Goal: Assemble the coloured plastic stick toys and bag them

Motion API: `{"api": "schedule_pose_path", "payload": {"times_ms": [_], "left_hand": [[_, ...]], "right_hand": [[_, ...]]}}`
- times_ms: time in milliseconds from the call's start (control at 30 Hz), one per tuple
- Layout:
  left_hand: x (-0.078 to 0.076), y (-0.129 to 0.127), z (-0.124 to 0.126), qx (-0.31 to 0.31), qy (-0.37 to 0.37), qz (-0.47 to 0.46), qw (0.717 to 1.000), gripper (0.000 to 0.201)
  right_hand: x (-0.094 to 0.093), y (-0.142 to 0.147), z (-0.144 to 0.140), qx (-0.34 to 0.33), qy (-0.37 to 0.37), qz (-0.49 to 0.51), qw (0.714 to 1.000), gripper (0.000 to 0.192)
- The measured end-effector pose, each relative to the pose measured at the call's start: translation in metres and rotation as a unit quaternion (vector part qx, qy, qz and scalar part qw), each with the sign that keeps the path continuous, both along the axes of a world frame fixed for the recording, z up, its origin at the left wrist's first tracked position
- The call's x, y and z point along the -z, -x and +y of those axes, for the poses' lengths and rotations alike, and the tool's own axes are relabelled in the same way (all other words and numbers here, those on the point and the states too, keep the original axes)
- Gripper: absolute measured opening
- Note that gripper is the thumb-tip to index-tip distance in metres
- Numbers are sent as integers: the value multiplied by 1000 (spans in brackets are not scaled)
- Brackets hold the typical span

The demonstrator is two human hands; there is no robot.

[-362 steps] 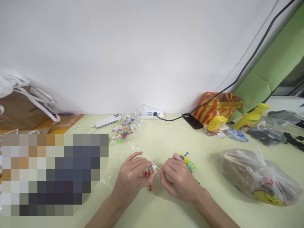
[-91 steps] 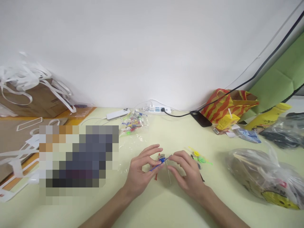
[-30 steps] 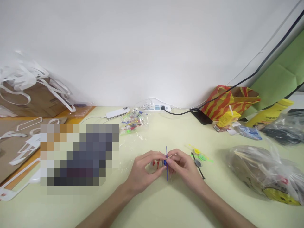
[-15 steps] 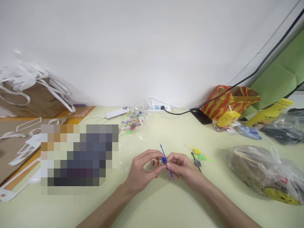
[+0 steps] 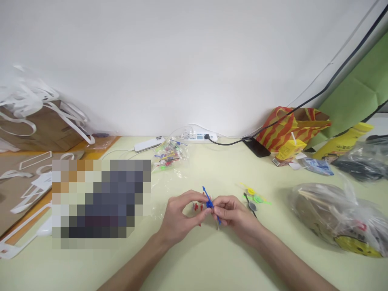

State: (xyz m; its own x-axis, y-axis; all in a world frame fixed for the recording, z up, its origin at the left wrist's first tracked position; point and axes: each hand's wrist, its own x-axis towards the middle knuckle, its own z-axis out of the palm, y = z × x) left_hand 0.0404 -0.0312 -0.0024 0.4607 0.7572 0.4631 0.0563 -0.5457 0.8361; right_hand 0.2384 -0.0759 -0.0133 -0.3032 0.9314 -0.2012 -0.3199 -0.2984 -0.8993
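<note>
Between my two hands is a blue plastic arrow piece (image 5: 209,204), tilted, with its pointed tip up and left and a thicker round part in the middle. My left hand (image 5: 182,214) pinches that middle part between thumb and fingertips. From the other side, my right hand (image 5: 232,212) pinches it with thumb and curled fingers. Behind my left fingers, red and white small parts (image 5: 197,206) are partly hidden. Right of my right hand lie a yellow disc piece (image 5: 250,191), a green disc piece (image 5: 258,198) and a black and grey arrow piece (image 5: 252,206).
A clear bag of coloured plastic parts (image 5: 168,155) lies behind, near a white phone (image 5: 148,144) and a power strip (image 5: 198,137). At right are a black phone (image 5: 257,148), a yellow drink carton (image 5: 291,149), a striped bag (image 5: 274,127) and a large plastic-wrapped bundle (image 5: 333,218). A blurred block (image 5: 109,206) covers the left.
The blue arrow piece has turned slightly in my fingers, its tip shifting a little left and its flat side showing more. Both hands stay in nearly the same place.
</note>
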Motion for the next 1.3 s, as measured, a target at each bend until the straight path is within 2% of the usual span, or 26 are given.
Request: {"api": "schedule_pose_path", "payload": {"times_ms": [533, 633, 733, 800, 867, 967, 1067, 1300], "left_hand": [[-11, -6, 1, -6, -98, -1, 995, 15], [-9, 6, 10, -19, -158, 15, 987, 18], [-7, 23, 21, -87, -173, 36, 980, 20], [-6, 26, 25, -131, -167, 31, 977, 19], [-6, 21, 22, -109, -171, 42, 978, 18], [-3, 3, 13, -42, -216, 105, 970, 16], [3, -11, 5, -11, -244, 173, 954, 15], [20, -27, 3, -3, -251, 255, 934, 6]], "right_hand": [[1, -1, 0, 7, 2, 17, 1000, 30], [-4, -19, -1, 50, -69, 40, 996, 35], [-15, -45, -1, 132, -158, 36, 978, 38], [-23, -55, -2, 140, -154, 19, 978, 35], [-29, -54, -2, 112, -124, 4, 986, 29], [-34, -43, -2, 60, -77, -63, 993, 29], [-31, -35, -2, 19, -70, -168, 983, 33], [-12, -32, -5, -47, -15, -393, 918, 21]]}}
